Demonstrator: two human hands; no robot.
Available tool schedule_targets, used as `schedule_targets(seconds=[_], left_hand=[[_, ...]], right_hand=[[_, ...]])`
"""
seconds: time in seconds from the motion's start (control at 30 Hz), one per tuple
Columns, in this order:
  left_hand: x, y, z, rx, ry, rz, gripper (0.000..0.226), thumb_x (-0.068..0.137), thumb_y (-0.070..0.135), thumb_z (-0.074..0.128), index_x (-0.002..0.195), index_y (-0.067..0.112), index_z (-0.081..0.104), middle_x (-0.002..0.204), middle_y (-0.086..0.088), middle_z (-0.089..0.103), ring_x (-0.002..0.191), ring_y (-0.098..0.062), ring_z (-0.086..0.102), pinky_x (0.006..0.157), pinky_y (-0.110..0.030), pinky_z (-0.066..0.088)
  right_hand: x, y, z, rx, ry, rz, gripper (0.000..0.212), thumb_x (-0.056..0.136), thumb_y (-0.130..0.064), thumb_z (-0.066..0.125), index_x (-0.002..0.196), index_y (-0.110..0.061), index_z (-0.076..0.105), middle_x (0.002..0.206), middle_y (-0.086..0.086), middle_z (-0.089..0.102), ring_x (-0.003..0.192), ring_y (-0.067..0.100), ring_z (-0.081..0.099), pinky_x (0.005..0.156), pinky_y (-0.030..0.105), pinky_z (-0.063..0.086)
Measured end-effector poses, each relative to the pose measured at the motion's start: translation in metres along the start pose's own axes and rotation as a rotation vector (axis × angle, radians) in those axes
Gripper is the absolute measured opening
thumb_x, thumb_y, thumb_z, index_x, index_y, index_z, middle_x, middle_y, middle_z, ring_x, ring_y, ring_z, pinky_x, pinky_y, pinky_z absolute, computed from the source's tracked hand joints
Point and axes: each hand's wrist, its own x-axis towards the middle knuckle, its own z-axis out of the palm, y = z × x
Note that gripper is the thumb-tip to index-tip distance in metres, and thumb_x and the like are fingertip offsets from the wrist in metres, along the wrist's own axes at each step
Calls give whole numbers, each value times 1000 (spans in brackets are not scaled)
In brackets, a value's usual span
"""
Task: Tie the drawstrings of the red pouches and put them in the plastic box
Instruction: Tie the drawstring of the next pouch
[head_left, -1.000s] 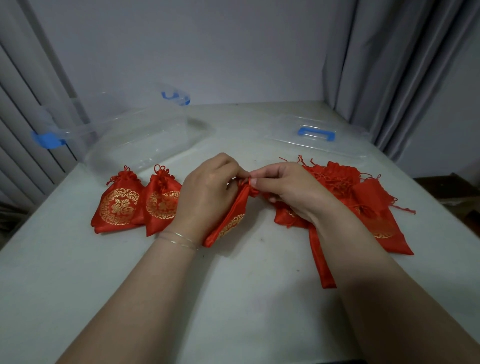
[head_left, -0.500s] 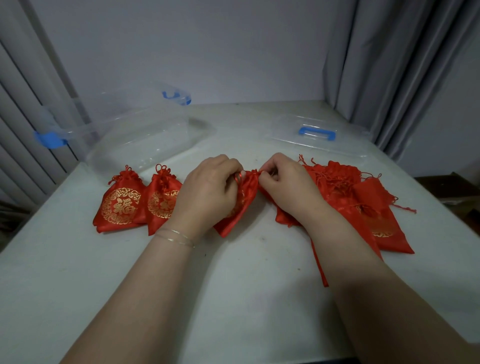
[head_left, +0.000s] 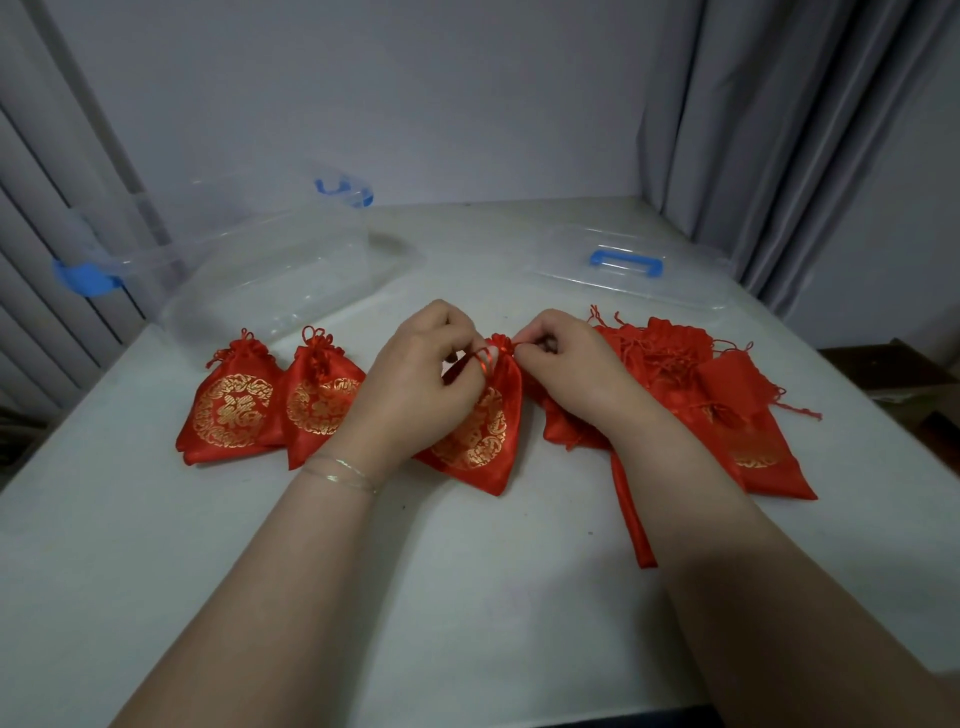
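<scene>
Since half-second earlier: pouch (head_left: 480, 431) turned flat onto worktop (head_left: 467, 597), gold print up. Left hand (head_left: 415, 384) and right hand (head_left: 561, 364) pinched drawstring (head_left: 483, 358) at neck. Judged light, limp, slippery satin; best held at gathered neck.

A single head-worn wide-angle view looks forward and down over the white table (head_left: 467, 597), close above the forearms entering from 6 o'clock. The far wall sits at 12 o'clock, curtains (head_left: 779, 156) at 2 o'clock; edges bow outward.
</scene>
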Motion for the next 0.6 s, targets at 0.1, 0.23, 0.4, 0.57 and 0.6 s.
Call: schedule_targets(seconds=[0.1, 0.23, 0.4, 0.57, 0.6], left_hand=[[1, 6, -1, -80, 17, 0, 17, 85, 21, 61, 69, 15, 65, 96, 13, 64, 91, -2, 47, 72, -7, 29], [-1, 13, -3, -294, -29, -84, 18, 88, 19, 62, 72, 13, 67, 93, 9, 72, 95, -12, 52, 78, -19, 37], [1, 20, -1, -484, 94, -340, 32, 91, 26, 60, 63, 11, 64, 61, 4, 66, 66, -9, 60, 70, -22, 46], [2, 10, 0, -498, 100, -593, 34, 87, 34, 64, 67, 7, 65, 63, -3, 62, 57, -9, 52, 51, -11, 41], [1, 8, -1, -544, 81, -608, 26, 85, 28, 68, 72, 7, 67, 67, -3, 66, 61, -9, 58, 57, -12, 46]], right_hand=[[-2, -4, -1, 156, -15, 53, 12, 86, -8, 57, 77, -17, 59, 54, -7, 51, 44, -2, 45, 46, 14, 34], [-3, -7, -1, 257, -65, 80, 7, 89, -10, 55, 88, -10, 62, 59, 1, 48, 48, 7, 39, 44, 19, 30], [-5, -8, 8, 195, -25, -2, 12, 83, -8, 53, 78, -18, 57, 64, 1, 61, 60, 22, 56, 57, 28, 44], [-8, -6, 19, 85, -25, -116, 16, 85, -13, 54, 78, -27, 53, 68, -7, 56, 56, 1, 50, 61, 26, 42], [-8, -6, 19, 48, -32, -147, 14, 88, -13, 54, 82, -26, 52, 67, -11, 53, 54, -2, 48, 59, 20, 39]])
